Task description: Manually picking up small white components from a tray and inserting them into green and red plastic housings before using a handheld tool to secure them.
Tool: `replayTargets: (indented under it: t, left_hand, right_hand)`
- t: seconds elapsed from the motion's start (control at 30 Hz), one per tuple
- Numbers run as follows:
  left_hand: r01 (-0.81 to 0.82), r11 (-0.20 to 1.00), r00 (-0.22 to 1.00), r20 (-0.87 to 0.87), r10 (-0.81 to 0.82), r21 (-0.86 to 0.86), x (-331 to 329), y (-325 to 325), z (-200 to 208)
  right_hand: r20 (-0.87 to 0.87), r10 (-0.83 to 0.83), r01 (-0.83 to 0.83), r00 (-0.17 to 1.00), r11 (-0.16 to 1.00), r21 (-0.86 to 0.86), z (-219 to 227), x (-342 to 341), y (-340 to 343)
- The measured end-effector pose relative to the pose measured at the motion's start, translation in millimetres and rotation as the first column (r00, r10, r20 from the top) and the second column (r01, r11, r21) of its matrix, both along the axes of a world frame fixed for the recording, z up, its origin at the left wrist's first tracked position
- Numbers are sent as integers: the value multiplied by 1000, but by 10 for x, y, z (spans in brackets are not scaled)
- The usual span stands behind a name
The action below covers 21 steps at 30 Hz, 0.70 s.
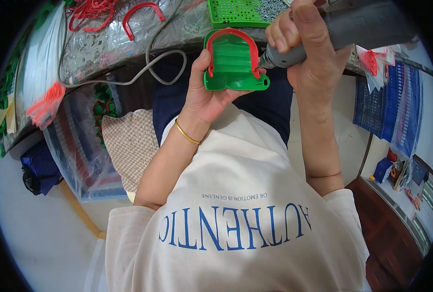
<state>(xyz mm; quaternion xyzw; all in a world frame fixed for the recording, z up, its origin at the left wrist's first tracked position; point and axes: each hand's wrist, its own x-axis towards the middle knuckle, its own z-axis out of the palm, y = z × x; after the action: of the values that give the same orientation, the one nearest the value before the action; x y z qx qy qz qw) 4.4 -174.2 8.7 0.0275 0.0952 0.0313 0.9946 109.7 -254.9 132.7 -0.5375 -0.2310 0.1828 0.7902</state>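
Note:
My left hand (204, 92) is closed around a green plastic shell (231, 56), thumb on its left side and fingers beneath. A red U-shaped handle (233, 32) lies over the shell, its two ends down at the shell's left and right sides. In my right hand (316, 53) is a grey power screwdriver (353, 31), gripped with the fingers wrapped round its body. Its metal tip (265, 62) points left and meets the right side of the shell near the handle's end. Any screw at the tip is too small to make out.
A green perforated basket (233, 13) with many small screws (276, 10) stands on the plastic-covered bench (109, 53). Loose red handles (92, 14), another red handle (143, 14) and a grey cable (148, 68) lie left. White strips (43, 53) hang at the bench's left edge.

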Motion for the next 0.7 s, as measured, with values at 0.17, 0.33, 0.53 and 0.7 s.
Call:
replayTargets:
  t: [0.17, 0.33, 0.53, 0.7]
  left_hand:
    - [8, 1000, 1000, 21, -8, -4, 14, 25, 27]
    - [-4, 999, 1000, 8, 4, -43, -4, 20, 20]
    - [76, 994, 996, -58, -72, 75, -51, -16, 32]
    - [116, 992, 993, 22, -117, 51, -20, -2, 23]
  right_hand:
    - [-4, 10, -10, 1000, 1000, 16, -36, 34, 7]
    - [234, 296, -327, 926, 939, 108, -240, 266, -65]
    - [220, 281, -303, 934, 950, 74, 1, 309, -19]
    - [205, 141, -167, 968, 979, 115, 20, 618, 314]
